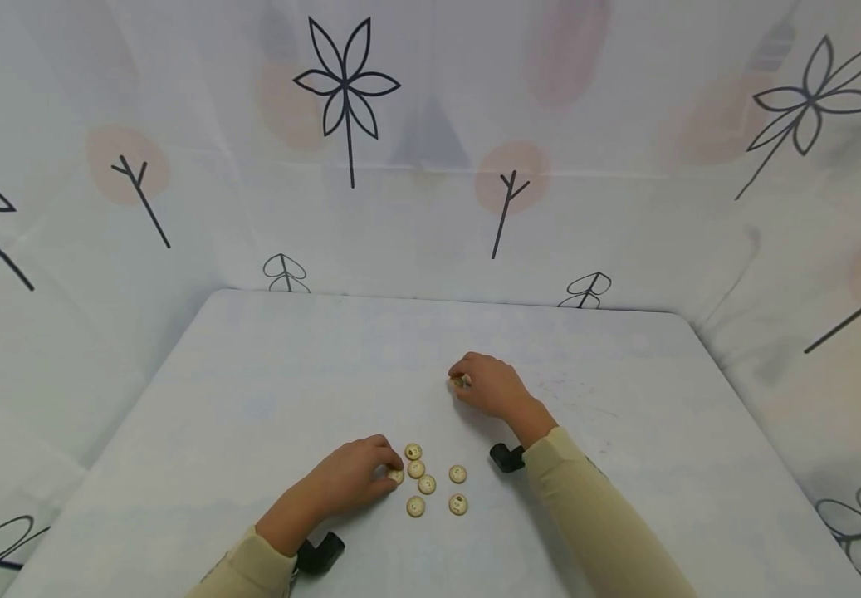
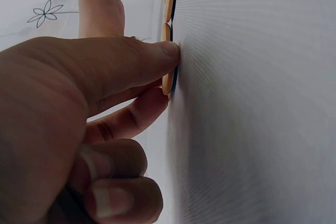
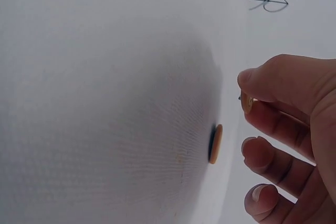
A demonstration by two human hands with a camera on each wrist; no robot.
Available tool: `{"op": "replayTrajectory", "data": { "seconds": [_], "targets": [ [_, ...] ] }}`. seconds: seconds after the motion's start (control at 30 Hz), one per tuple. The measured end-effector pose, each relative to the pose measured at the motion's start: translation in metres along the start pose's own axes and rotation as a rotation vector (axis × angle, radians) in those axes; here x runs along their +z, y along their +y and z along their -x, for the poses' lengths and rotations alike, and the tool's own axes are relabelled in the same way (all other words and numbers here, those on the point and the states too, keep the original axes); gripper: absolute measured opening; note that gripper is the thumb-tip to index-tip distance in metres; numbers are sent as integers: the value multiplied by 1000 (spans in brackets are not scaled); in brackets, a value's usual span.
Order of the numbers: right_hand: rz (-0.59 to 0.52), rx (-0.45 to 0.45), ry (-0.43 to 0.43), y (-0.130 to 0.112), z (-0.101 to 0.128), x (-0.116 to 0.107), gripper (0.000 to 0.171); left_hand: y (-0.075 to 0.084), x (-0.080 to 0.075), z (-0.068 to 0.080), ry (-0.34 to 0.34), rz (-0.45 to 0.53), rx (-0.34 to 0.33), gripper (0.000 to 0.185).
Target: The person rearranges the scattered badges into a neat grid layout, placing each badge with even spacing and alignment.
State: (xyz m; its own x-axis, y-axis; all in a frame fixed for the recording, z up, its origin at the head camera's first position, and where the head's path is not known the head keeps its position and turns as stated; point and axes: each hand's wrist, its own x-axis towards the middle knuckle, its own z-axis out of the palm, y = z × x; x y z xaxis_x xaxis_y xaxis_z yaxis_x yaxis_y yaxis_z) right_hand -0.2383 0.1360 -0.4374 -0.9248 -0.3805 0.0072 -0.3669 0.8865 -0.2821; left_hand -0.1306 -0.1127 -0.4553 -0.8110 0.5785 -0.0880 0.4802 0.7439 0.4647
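My left hand (image 1: 353, 475) is low over the table and pinches a round pale wooden disc (image 1: 396, 477) between thumb and fingers. In the left wrist view that disc (image 2: 167, 85) lies at the table surface, the thumb across its edge. Farther up the table, my right hand (image 1: 491, 384) holds another small wooden disc (image 3: 247, 102) between thumb and forefinger, raised off the surface. The other fingers of this hand are apart and bent. Below it, one more wooden disc (image 3: 216, 144) rests near the fingertips.
Several wooden discs with small dark markings, such as one disc (image 1: 458, 504) and another disc (image 1: 413, 451), lie loosely grouped right of the left hand. The white table (image 1: 310, 365) meets a patterned cloth (image 1: 430, 224) at its far edge. Black wrist devices (image 1: 320, 554) jut from both sleeves.
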Motion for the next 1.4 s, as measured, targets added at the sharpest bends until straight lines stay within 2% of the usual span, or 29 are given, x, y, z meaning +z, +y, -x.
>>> {"op": "replayTrajectory", "data": {
  "seconds": [0.63,1.03,1.4],
  "targets": [
    [6,8,-20,0,-13,6,24,-3,2,0,14,-13,12,19],
    [-10,56,-65,-2,-18,7,23,-2,1,0,10,2,13,18],
    [-19,62,-92,-1,-20,6,24,-2,2,-1,11,-3,7,18]
  ]
}}
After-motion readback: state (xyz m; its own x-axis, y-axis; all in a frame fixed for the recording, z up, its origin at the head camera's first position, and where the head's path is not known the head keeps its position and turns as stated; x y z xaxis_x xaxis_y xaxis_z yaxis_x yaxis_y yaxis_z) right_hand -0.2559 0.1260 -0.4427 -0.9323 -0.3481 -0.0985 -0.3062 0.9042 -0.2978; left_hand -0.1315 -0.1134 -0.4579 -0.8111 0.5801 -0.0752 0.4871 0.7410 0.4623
